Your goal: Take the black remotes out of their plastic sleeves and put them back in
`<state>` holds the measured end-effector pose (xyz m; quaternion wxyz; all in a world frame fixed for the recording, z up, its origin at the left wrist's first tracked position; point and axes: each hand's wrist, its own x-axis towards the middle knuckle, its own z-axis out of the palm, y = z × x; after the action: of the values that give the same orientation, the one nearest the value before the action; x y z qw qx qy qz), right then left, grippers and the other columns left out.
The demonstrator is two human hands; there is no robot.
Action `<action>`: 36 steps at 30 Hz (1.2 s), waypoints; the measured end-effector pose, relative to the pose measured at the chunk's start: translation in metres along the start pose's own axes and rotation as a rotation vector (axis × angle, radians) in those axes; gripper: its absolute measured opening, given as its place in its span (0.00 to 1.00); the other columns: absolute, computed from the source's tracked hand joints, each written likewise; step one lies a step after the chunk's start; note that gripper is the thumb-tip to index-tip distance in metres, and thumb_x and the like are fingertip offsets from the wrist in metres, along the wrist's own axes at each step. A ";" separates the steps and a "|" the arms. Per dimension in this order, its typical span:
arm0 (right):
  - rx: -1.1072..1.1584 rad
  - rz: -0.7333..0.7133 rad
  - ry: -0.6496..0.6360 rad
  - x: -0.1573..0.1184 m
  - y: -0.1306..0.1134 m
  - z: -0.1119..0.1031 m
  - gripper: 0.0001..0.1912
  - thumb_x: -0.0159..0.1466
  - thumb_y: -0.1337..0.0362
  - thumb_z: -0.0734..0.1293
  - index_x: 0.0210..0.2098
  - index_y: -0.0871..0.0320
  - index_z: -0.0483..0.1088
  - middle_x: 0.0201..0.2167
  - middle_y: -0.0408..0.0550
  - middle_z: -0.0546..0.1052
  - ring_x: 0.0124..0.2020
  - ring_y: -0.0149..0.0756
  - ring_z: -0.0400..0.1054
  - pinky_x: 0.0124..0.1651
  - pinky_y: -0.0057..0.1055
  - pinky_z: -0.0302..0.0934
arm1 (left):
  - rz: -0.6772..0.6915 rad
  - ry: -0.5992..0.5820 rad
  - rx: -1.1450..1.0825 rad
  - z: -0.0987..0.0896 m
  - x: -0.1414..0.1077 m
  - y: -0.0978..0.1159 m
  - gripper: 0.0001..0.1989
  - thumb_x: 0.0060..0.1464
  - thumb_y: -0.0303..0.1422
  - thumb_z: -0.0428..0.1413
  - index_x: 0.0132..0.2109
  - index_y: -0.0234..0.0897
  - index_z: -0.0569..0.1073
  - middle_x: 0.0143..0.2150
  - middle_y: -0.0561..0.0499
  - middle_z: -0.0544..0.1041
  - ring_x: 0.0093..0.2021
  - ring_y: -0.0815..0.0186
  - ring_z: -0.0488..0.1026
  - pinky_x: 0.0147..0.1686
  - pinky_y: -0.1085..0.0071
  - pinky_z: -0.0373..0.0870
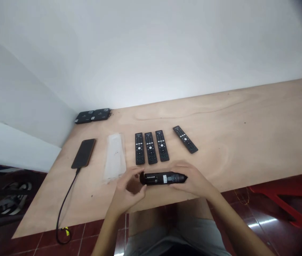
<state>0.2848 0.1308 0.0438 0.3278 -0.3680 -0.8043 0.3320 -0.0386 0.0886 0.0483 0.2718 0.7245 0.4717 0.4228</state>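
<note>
A black remote control (164,178) lies back side up between my hands, with a white label on it and its battery compartment uncovered. My right hand (190,179) is wrapped round its right end. At its left end, the thumb and fingers of my left hand (131,190) pinch a small dark piece (141,177), which seems to be the battery cover. Beyond my hands three remotes (139,148) (150,148) (162,145) lie side by side, buttons up. A further remote (185,139) rests at an angle to their right.
Clear plastic sleeves (115,156) lie left of the remotes. Farther left is a phone (84,153) with a black cable (65,202) hanging over the edge of the wooden table (247,142). Two black boxes (85,117) (100,114) sit by the wall. A red chair (286,199) stands at the right.
</note>
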 end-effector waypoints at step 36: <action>0.026 -0.041 -0.067 0.006 -0.010 -0.003 0.18 0.67 0.57 0.81 0.56 0.47 0.84 0.51 0.47 0.88 0.54 0.52 0.82 0.62 0.48 0.71 | 0.063 -0.156 0.008 0.005 0.006 0.000 0.16 0.65 0.35 0.70 0.58 0.48 0.85 0.57 0.43 0.85 0.58 0.51 0.82 0.60 0.48 0.82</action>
<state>0.2805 0.1316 0.0547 0.3122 -0.3360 -0.8178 0.3476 -0.0332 0.0939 0.0484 0.2914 0.7708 0.4277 0.3715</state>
